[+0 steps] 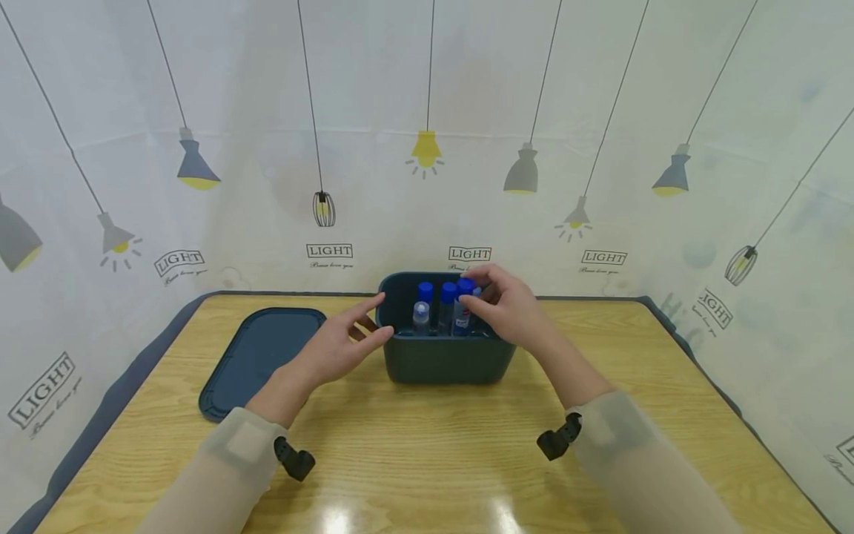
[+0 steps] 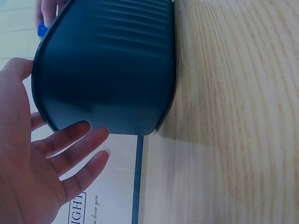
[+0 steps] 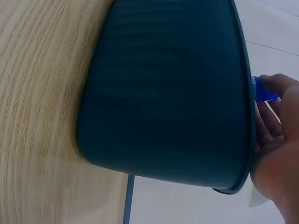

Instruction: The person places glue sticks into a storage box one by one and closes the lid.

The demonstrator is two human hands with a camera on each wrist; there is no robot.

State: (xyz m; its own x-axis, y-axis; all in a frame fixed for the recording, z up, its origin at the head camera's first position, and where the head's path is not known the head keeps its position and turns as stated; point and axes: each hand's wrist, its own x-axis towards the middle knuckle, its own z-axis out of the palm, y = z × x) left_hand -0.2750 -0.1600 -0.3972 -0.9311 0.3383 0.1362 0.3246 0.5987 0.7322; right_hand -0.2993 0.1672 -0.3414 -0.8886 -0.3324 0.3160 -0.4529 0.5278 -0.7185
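A dark teal plastic bin [image 1: 450, 363] stands on the table with several small clear bottles in it, among them blue-capped bottles [image 1: 448, 291] and one with a clear top [image 1: 421, 311]. My right hand [image 1: 515, 308] reaches over the bin's right side and pinches a labelled blue-capped bottle [image 1: 462, 317] by its top. That blue cap [image 3: 264, 91] shows just past the rim in the right wrist view. At the bin's left end is my left hand [image 1: 333, 345]. Its thumb touches the rim in the left wrist view, and its loosely spread fingers [image 2: 77, 151] lie by the end wall.
A flat dark blue lid [image 1: 267, 356] lies on the wooden table [image 1: 414, 460], left of the bin and partly behind my left arm. Close behind the bin hangs a pale curtain [image 1: 373, 163] printed with lamps. Curtain panels also flank both sides.
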